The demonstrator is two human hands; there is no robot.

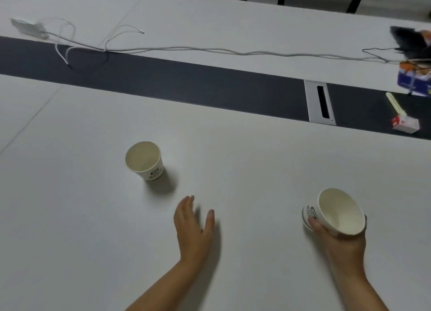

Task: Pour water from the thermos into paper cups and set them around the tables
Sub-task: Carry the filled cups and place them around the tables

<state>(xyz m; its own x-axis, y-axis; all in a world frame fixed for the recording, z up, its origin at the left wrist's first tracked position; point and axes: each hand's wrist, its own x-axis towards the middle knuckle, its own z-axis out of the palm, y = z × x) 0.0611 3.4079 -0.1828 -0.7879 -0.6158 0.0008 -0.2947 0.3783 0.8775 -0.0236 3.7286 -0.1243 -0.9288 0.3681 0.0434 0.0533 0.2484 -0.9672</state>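
White paper cups [144,160] with dark logos, white table [233,170], dark centre strip [186,82]

White tabletop [245,170], dark strip [186,84] running across middle, grey cable port [320,105] set in strip. Paper cup [145,160] upright on near white half, left of centre. White cables [98,46] trailing along strip's far edge from adapter [28,28] at far left. At right: small red-and-white box [405,124] and pale stick [394,104] on strip, blue box [414,82] behind, dark blurred item [408,40] at far right edge.
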